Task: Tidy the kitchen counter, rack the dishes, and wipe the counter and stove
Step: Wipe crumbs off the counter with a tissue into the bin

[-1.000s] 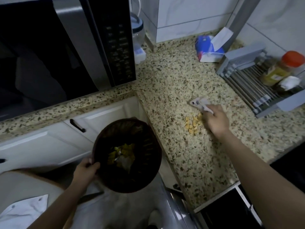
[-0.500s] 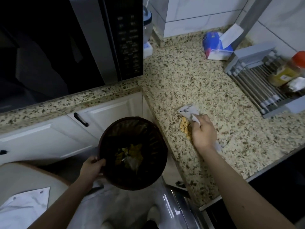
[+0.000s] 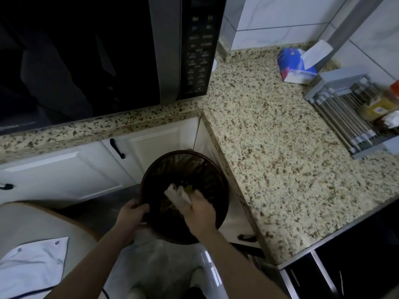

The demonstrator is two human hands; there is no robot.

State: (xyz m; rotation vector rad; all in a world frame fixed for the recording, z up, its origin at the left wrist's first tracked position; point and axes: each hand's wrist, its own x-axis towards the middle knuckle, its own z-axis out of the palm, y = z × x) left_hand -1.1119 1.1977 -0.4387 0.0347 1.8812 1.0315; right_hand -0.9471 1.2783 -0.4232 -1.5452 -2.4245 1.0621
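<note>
A dark round trash bin (image 3: 211, 169) lined with a bag hangs below the edge of the speckled granite counter (image 3: 280, 160). My left hand (image 3: 131, 214) grips the bin's near rim. Over the bin's mouth, my right hand (image 3: 199, 212) holds a crumpled whitish cloth (image 3: 177, 195). Yellowish scraps (image 3: 187, 187) show just past the cloth inside the bin. No crumbs are visible on the counter.
A black microwave (image 3: 133, 50) stands on the counter at the left. A blue tissue pack (image 3: 291, 61) lies at the back. A grey roll-up rack (image 3: 345, 108) holds an orange-lidded jar (image 3: 384, 100). White cabinet doors (image 3: 151, 145) sit behind the bin; a black stove edge (image 3: 345, 266) lies at lower right.
My right hand swept the cloth and the yellow crumbs leftwards off the counter edge and now sits over the bin. My left hand kept its hold on the bin's rim.
</note>
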